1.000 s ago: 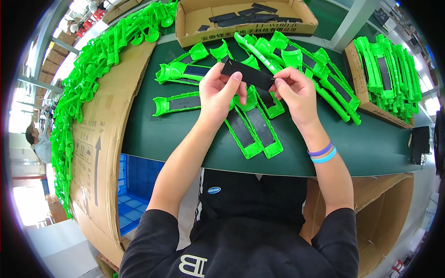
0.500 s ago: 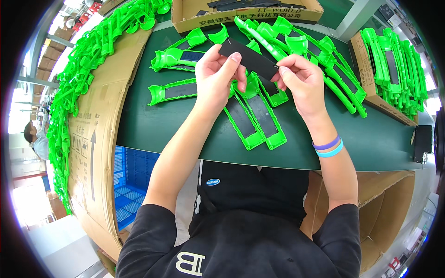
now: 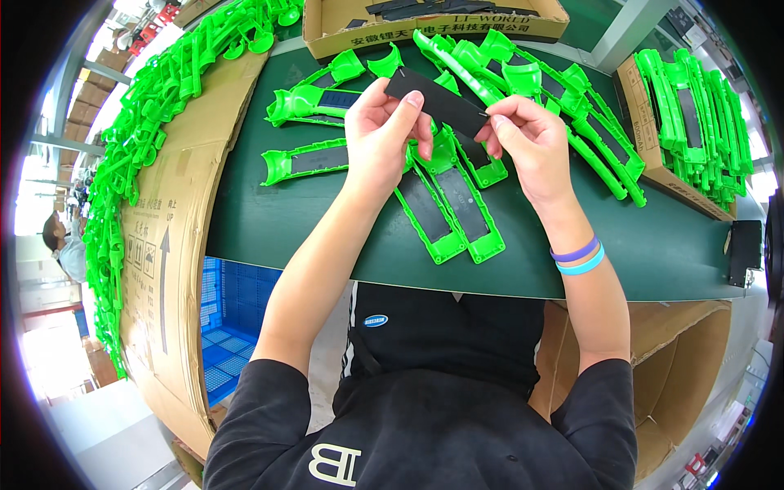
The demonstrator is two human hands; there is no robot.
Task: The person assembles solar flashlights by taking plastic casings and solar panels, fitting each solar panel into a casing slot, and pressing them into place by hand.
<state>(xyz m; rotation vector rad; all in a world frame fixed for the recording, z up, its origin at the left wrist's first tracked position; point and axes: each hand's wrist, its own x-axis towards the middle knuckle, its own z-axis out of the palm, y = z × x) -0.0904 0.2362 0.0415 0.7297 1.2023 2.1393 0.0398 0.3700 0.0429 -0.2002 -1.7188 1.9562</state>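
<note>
A flat black rectangular strip (image 3: 439,100) is held slanting above the table, its right end lower than its left. My left hand (image 3: 380,139) is closed on the strip's left part, thumb on top. At the other end, the thumb and forefinger of my right hand (image 3: 531,151) pinch the corner, where a small thin dark tip shows. Under both hands lie long green plastic shells with black strips set in them, among them a pair (image 3: 487,245) pointing toward me. Another green shell (image 3: 282,166) rests left of my left hand.
The dark green table (image 3: 563,265) bears several more green shells. Behind stands an open cardboard box (image 3: 445,34) of black strips; at right, a box (image 3: 649,155) packed with green shells. A large carton (image 3: 175,204) heaped with green parts (image 3: 151,114) is at left, near a blue crate (image 3: 237,302).
My right-hand fingers have shifted very slightly left along the strip's corner. Otherwise the strip, my left hand and the shells stay where they were.
</note>
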